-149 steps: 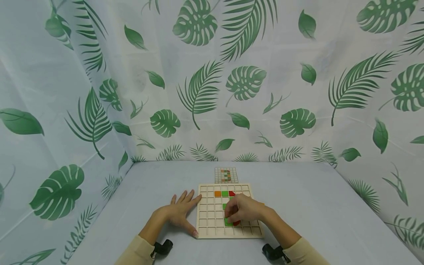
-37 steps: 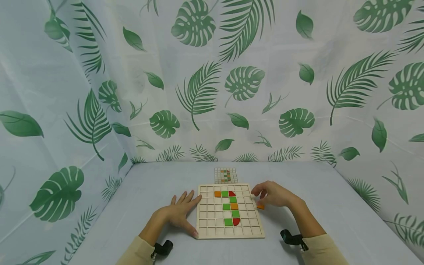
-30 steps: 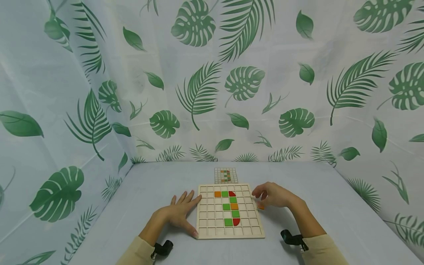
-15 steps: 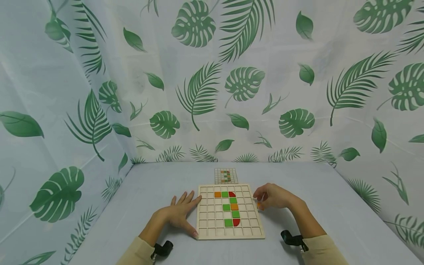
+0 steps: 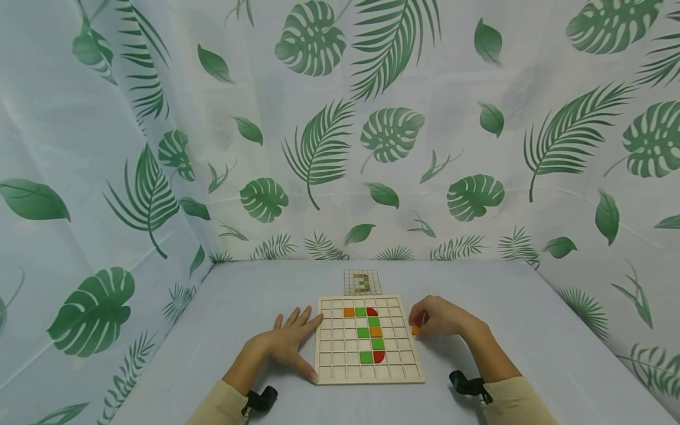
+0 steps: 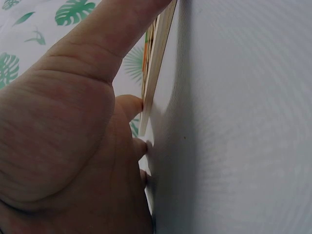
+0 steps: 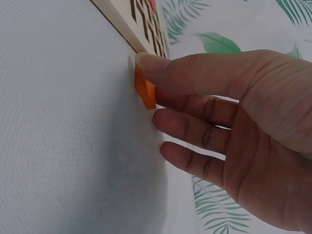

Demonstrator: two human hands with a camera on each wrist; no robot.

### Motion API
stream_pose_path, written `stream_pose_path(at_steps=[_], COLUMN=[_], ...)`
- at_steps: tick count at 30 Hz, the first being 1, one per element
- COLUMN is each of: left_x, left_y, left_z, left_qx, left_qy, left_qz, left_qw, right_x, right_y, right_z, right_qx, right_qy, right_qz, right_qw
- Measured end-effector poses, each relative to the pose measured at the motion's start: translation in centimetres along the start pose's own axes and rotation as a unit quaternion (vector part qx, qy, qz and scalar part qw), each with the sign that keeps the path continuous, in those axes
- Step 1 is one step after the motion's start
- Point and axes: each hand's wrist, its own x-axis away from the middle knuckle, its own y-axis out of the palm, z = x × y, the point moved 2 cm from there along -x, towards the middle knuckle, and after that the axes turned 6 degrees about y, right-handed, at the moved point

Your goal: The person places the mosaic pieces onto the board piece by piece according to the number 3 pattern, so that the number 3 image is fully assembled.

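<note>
A wooden grid board (image 5: pixel 340 372) lies on the table with orange, green and red tiles set in some of its squares. My left hand (image 5: pixel 289 340) is spread flat at the board's left side, thumb and fingertips at its edge. The left wrist view shows the thumb reaching along the board's side (image 6: pixel 158 63). Just off the board's right edge, my right hand (image 5: pixel 440 316) pinches an orange tile (image 7: pixel 145 89) between thumb and fingers. The tile stands tilted close over the table in the right wrist view, partly covered by the thumb.
Behind the board lies a small pattern card (image 5: pixel 349 283) printed with a grid of coloured squares. White table cloth (image 5: pixel 255 277) spreads around. Leaf-printed curtains (image 5: pixel 329 236) rise at the back and sides.
My right hand left the board after the oldest frame and went to the orange tile on its right side. Its fingers have since closed on the tile and lifted it to a tilt. The left hand stays.
</note>
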Motion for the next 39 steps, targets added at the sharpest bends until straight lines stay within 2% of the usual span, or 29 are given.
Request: stream_pose_path(at_steps=[10,15,39], left_x=[-0.10,-0.16,-0.16], left_y=[0.17,0.23,0.17], left_z=[-0.10,-0.18,-0.06], left_qx=[-0.007,-0.005,-0.002], left_qy=[0.008,0.007,0.003], left_qz=[0.005,0.004,0.002], left_qw=[0.9999,1.0000,1.0000], right_x=[0.04,0.15,0.17], right_y=[0.18,0.22,0.48], right_z=[0.05,0.02,-0.12], right_qx=[0.017,0.017,0.026], right_qy=[0.025,0.019,0.028], right_qz=[0.017,0.020,0.005], right_qw=[0.9994,0.9995,0.9993])
